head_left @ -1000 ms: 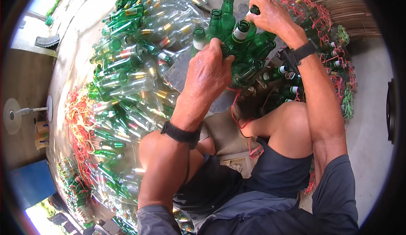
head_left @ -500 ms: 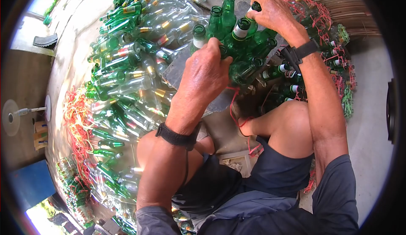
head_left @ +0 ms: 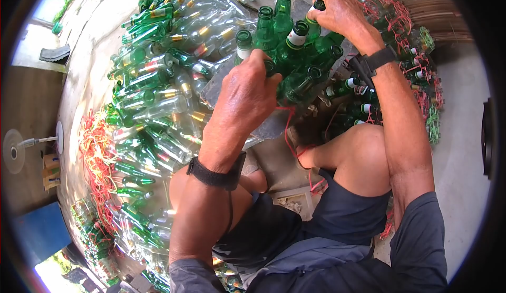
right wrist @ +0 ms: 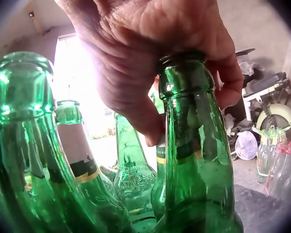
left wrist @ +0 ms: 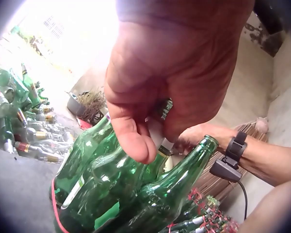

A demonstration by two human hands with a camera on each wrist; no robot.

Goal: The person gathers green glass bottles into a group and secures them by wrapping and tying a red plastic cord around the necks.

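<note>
Several green bottles stand close together on a grey slab, with red string hanging from the bunch. In the left wrist view red string runs round the lower part of the green bottles. The left hand grips a bottle neck at the bunch's left side, its fingers curled; the palm hides most of that neck. At the far right side, the right hand holds another neck just under its dark mouth. The right wrist view shows the right hand's fingers behind a green bottle.
Loose green and clear bottles cover the floor at left, beside a heap of orange-red string. Tied bottles stand at right. A fan is at far left, and the person's bent knees are close below.
The left hand has shifted a little left and down, and the bottles in the bunch have moved slightly left with it. The right hand stays at its neck, a touch higher.
</note>
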